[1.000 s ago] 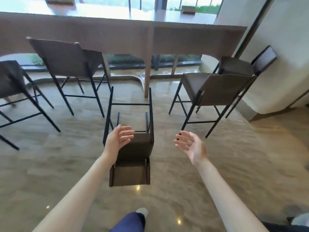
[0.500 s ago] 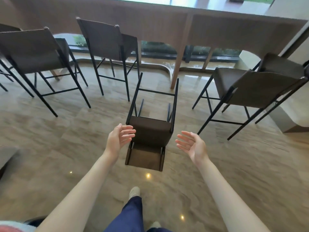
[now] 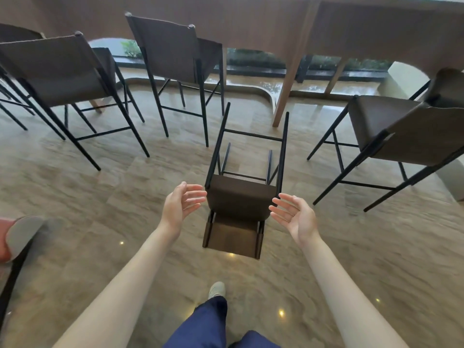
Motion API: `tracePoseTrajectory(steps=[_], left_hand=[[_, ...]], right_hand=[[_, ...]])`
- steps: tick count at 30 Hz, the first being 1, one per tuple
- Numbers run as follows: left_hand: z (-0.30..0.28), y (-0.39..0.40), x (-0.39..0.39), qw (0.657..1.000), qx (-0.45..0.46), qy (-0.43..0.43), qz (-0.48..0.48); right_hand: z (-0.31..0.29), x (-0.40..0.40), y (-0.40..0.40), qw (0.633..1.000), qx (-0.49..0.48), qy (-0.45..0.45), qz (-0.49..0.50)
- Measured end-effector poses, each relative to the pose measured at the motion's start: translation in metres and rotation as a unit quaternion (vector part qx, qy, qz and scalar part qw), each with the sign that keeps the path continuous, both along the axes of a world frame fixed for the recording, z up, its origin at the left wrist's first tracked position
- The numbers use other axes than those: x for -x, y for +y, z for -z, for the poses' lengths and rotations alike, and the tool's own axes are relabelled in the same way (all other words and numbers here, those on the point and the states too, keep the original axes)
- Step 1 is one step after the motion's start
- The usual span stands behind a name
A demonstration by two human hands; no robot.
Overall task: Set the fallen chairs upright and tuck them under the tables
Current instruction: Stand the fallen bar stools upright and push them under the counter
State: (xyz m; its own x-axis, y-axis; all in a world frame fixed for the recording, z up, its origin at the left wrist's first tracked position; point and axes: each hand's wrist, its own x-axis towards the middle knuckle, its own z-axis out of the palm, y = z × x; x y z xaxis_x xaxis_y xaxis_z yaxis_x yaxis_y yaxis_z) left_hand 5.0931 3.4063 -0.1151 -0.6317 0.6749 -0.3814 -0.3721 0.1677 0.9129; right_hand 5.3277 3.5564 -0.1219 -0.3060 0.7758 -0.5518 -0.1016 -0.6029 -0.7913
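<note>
Both our hands are spread wide and hold nothing, palms facing each other: left hand and right hand flank the seat of the fallen chair, each just beside it and not touching. We see the chair lying on its back on the floor between them, backrest toward us, its long axis running away from us, legs pointing at the worktop. Upright chairs stand left and right.
</note>
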Motion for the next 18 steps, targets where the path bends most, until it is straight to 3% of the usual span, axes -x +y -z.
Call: tracePoseTrajectory(steps=[4, 8, 18], left_hand=[[0.030, 0.021, 0.018, 1.000, 0.010, 0.005, 0.015], [0.095, 0.042, 0.027, 1.000, 0.014, 0.001, 0.016], [0.374, 0.106, 0.036, 0.999, 0.033, -0.001, 0.033]], right_hand=[[0.029, 0.010, 0.017, 1.000, 0.001, -0.011, 0.013], [0.092, 0.013, 0.038, 1.000, 0.003, -0.017, 0.025], [0.373, 0.020, 0.088, 0.998, 0.031, -0.032, 0.041]])
